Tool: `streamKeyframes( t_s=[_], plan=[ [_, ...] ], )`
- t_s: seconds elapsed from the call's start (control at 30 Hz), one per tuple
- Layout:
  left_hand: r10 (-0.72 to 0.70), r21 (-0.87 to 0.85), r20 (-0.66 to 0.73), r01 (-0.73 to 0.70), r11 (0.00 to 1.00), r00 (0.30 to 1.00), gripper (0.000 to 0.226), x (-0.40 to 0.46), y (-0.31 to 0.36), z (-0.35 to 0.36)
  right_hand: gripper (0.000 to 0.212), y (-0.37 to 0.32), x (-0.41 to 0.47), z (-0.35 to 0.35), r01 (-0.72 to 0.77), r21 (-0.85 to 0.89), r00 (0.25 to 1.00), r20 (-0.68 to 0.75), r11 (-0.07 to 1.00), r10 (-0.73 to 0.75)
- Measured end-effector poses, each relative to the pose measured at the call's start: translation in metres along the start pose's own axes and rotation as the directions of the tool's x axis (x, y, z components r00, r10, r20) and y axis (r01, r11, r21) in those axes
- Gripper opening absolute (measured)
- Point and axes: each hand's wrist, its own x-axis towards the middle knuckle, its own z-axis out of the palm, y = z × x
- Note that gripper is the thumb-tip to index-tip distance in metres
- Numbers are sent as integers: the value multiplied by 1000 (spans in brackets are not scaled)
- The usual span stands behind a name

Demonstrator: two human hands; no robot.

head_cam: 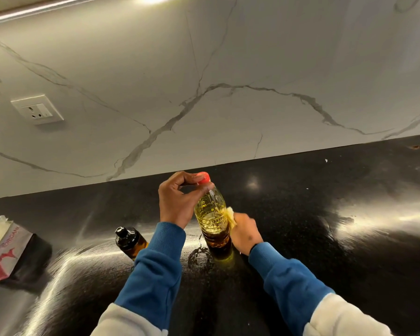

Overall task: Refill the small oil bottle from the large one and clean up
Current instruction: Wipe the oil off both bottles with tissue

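Large oil bottle point(212, 215) upright on black bench point(325, 238), red cap point(203, 177) on. Left hand point(180, 202) grip: thumb and fingers pinch the cap. Right hand point(244, 232) grip: curled round a yellowish cloth point(230, 215) pressed to bottle's side. Small oil bottle point(129, 241) stands left, beside left sleeve. Wet patch point(199, 259) at base.

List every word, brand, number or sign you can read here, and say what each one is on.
"ORICANI": red letters on the white and red tissue pack at the left edge of the counter; a letter before it may be cut off.
Large oil bottle: raised marks in the clear plastic, not readable.
Red cap: no text visible.
Small dark bottle: no label visible.
Wall socket: no readable markings.
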Motion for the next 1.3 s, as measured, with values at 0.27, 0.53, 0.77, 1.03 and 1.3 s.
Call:
streamKeyframes(
  t_s=[0.27,0.53,0.77,1.03,1.3],
  plan=[
    [31,53,-27,-30,998,999,29,-1,-10,5,36,-40,-1,-27,203,196,974,-142,959,-177],
    [34,44,-32,-33,999,999,27,0,-11,3,55,-59,-8,-23,435,280,886,-301,856,-352],
    [-9,61,-52,12,998,999,45,-14,-3,10,26,-11,-7,9,9,-16,999,-33,1000,-10],
    [-338,-5,68,339,941,939,105,-59,-45,23,35,0,-4,0,-8,191,1000,-26,982,13],
    [-461,21,-15,461,887,887,77,-67,-70,40,30,5,-16,5,-11,104,1000,7,994,10]
  ],
)
